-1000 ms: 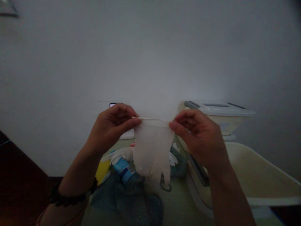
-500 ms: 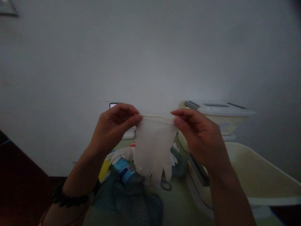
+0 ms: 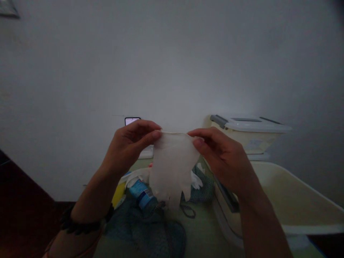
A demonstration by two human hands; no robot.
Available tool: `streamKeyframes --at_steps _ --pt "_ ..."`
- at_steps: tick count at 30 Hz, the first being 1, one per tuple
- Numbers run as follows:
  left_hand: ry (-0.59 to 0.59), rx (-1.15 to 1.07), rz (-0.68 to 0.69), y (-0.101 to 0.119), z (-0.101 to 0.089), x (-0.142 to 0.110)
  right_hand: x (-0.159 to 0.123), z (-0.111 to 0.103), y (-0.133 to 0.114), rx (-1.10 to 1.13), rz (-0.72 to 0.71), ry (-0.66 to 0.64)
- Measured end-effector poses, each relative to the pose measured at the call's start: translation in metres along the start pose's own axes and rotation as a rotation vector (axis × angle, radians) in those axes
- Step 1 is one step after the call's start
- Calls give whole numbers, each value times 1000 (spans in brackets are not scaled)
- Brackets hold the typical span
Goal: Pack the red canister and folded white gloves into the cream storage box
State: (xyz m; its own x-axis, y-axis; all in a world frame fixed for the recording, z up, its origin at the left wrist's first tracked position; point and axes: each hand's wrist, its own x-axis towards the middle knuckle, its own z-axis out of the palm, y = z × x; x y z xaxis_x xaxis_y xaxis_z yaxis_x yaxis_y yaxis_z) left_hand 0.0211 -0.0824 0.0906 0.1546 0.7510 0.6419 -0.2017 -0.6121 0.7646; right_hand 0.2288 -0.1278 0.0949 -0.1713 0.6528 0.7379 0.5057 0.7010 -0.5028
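Note:
A thin white disposable glove (image 3: pixel 173 165) hangs fingers down in front of me, its cuff at the top. My left hand (image 3: pixel 134 143) pinches one corner of the cuff between thumb and fingers. At the opposite side, my right hand (image 3: pixel 220 150) pinches the other part of the cuff. Behind the glove, partly covered by it, lies a blue packet or bottle with a label (image 3: pixel 141 193). A dark green-grey cloth mitt (image 3: pixel 145 229) with a loop rests below it on the table.
An open cream bin (image 3: pixel 295 197) stands at the right, with a lidded cream box (image 3: pixel 252 136) behind it. A phone (image 3: pixel 131 120) leans near the wall, beyond my left hand. White crumpled pieces (image 3: pixel 197 181) lie on another dark cloth (image 3: pixel 205 190). Something yellow (image 3: pixel 118 195) sits by my left wrist.
My right hand has moved a little left, toward my left hand. The cuff is less stretched, and the glove has shifted slightly left.

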Motion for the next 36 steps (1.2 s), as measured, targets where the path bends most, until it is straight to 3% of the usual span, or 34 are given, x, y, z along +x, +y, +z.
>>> streamKeyframes --at_steps 8,17,31,36 --pt "-65 -8 -40 -3 -3 1 3 2 2 -131 -118 44" --pt "8 47 -51 -3 -4 2 1 6 2 29 25 40" --pt "-242 101 -153 0 -3 0 0 7 3 0 11 53" --pt "-184 139 -93 1 -1 0 1 5 1 -46 -11 34"
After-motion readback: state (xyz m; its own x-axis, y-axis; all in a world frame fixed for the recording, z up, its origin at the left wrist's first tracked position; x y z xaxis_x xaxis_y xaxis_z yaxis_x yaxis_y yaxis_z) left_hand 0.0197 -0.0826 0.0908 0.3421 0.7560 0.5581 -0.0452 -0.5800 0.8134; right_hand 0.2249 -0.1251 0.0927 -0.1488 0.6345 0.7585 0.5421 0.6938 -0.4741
